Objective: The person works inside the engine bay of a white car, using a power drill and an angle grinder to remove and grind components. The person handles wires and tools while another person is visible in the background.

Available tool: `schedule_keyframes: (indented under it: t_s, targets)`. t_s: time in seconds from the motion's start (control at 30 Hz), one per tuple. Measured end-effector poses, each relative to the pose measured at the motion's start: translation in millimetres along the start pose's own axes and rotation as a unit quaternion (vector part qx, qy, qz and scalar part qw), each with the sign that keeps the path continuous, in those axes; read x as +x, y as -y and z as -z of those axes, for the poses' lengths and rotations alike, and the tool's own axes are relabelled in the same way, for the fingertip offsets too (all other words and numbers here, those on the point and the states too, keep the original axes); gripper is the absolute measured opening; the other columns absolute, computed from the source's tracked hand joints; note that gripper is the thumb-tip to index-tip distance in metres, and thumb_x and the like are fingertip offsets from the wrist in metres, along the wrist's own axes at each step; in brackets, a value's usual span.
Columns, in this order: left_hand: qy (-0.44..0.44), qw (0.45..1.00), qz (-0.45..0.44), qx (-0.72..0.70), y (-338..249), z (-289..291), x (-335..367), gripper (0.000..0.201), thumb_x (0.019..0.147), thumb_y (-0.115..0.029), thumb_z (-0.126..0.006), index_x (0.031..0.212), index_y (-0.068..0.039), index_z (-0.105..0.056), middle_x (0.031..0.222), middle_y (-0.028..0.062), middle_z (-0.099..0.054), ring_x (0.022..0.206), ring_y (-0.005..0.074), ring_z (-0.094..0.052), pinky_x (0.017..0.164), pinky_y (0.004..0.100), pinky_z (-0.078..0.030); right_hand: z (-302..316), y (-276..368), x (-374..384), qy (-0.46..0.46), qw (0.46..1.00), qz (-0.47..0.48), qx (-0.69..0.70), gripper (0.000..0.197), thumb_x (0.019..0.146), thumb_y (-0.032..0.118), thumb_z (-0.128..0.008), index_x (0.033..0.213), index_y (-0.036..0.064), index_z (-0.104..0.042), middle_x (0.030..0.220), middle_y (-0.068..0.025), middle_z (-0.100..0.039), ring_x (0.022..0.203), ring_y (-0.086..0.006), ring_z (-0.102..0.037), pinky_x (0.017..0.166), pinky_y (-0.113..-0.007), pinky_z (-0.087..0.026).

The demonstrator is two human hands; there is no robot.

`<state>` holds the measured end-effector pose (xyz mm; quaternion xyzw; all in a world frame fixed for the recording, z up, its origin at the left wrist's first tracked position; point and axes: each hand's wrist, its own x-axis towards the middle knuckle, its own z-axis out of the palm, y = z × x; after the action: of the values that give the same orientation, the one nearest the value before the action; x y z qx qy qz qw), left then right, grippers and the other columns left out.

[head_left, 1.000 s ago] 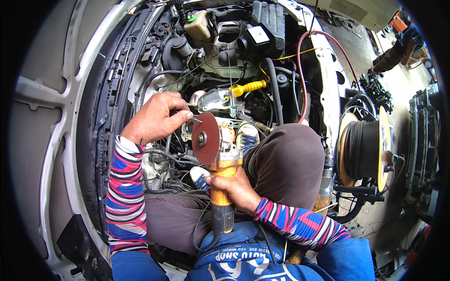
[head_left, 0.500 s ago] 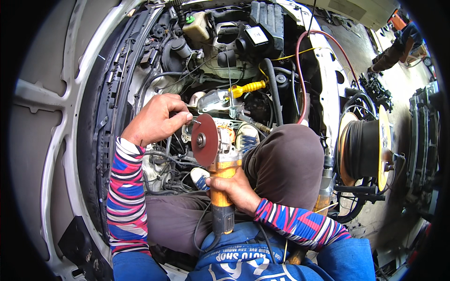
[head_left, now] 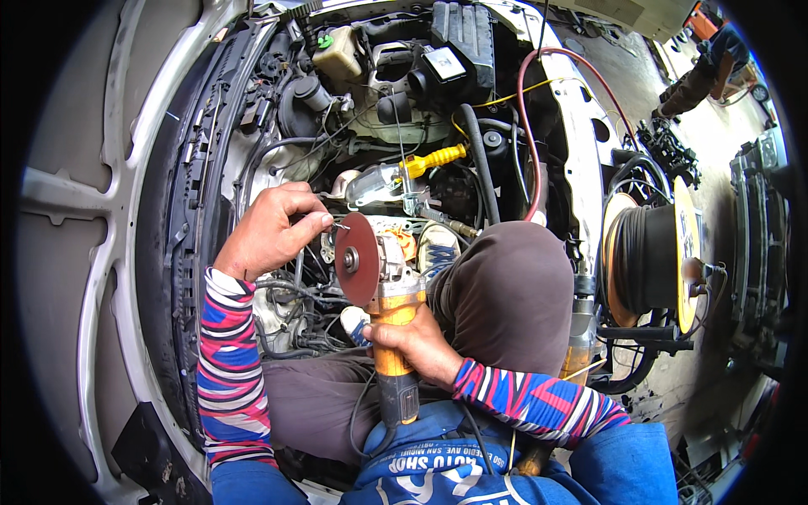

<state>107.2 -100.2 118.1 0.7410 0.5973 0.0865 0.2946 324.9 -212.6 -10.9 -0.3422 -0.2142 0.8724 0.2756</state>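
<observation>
My right hand [head_left: 427, 347] is wrapped round the yellow and black body of an angle grinder [head_left: 392, 362], which stands upright in front of my lap. A reddish-brown disc [head_left: 360, 273] at its top faces left; its rim looks sharp, so I cannot tell any spin. My left hand [head_left: 273, 229] is closed in a pinch on a thin, small metal piece [head_left: 340, 225]. The tip of that piece is at the disc's upper left edge; whether they touch is unclear. Its exact kind is too small to make out.
I sit in an engine bay. A work light with a yellow handle [head_left: 438, 159] hangs beyond the grinder. A cable reel [head_left: 648, 263] stands right, below a red hose [head_left: 523, 93]. The raised hood [head_left: 93, 202] borders the left. Another person [head_left: 703, 76] is far right.
The view has shifted slightly, so the surroundings sit a little further left and up. Both hands keep their grips, and the small metal piece stays by the disc's edge.
</observation>
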Motion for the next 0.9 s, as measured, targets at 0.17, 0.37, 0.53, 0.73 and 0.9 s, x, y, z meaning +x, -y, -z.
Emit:
schedule_keyframes:
  t_s: [0.17,0.37,0.53,0.73,0.9]
  targets:
    - [-0.015,1.000,0.010,-0.022,1.1,-3.3,-2.5,0.019,0.091,-0.016,-0.068,0.088,0.002,-0.072,0.080,0.0096,-0.061,0.079,0.0216,-0.060,0.075,0.0352,-0.047,-2.2,-0.1,-1.7,-0.021,1.000,-0.001,0.018,0.042,0.077,0.011,-0.083,0.113,0.0049,-0.060,0.098,-0.0027,-0.065,0.086,-0.0139,-0.062,0.077,-0.032,-0.053]
    - [-0.037,0.998,0.006,-0.050,3.7,-8.3,-4.3,0.019,0.092,-0.017,-0.069,0.090,0.002,-0.072,0.082,0.0083,-0.061,0.080,0.0200,-0.059,0.076,0.0337,-0.047,-1.6,1.4,-1.4,-0.010,1.000,-0.005,0.020,0.041,0.077,0.011,-0.083,0.111,0.0050,-0.061,0.096,-0.0026,-0.065,0.083,-0.0139,-0.062,0.074,-0.032,-0.053]
    - [-0.072,0.995,-0.008,-0.073,4.1,-8.7,-7.6,0.014,0.094,-0.013,-0.071,0.096,0.001,-0.075,0.084,0.0070,-0.064,0.083,0.0178,-0.061,0.076,0.0313,-0.048,1.6,0.5,-1.8,0.017,1.000,-0.002,0.009,0.042,0.084,0.010,-0.078,0.118,0.0047,-0.056,0.095,-0.0047,-0.064,0.077,-0.0164,-0.067,0.069,-0.034,-0.059]
    - [-0.191,0.951,-0.041,-0.239,6.6,0.1,-25.1,0.022,0.095,-0.022,-0.073,0.098,0.000,-0.075,0.093,0.0038,-0.064,0.088,0.0129,-0.058,0.080,0.0263,-0.046,2.2,0.9,-2.5,0.023,1.000,-0.017,0.011,0.039,0.086,0.011,-0.076,0.118,0.0042,-0.055,0.092,-0.0061,-0.065,0.073,-0.0213,-0.070,0.068,-0.036,-0.061]
    - [-0.240,0.834,-0.100,-0.487,6.9,4.4,-43.3,0.020,0.095,-0.019,-0.074,0.102,-0.001,-0.075,0.103,0.0051,-0.064,0.094,0.0126,-0.059,0.084,0.0268,-0.049,0.9,4.5,-4.9,0.025,0.999,-0.031,0.016,0.039,0.087,0.011,-0.074,0.118,0.0032,-0.052,0.093,-0.0087,-0.064,0.075,-0.0253,-0.071,0.069,-0.040,-0.062]
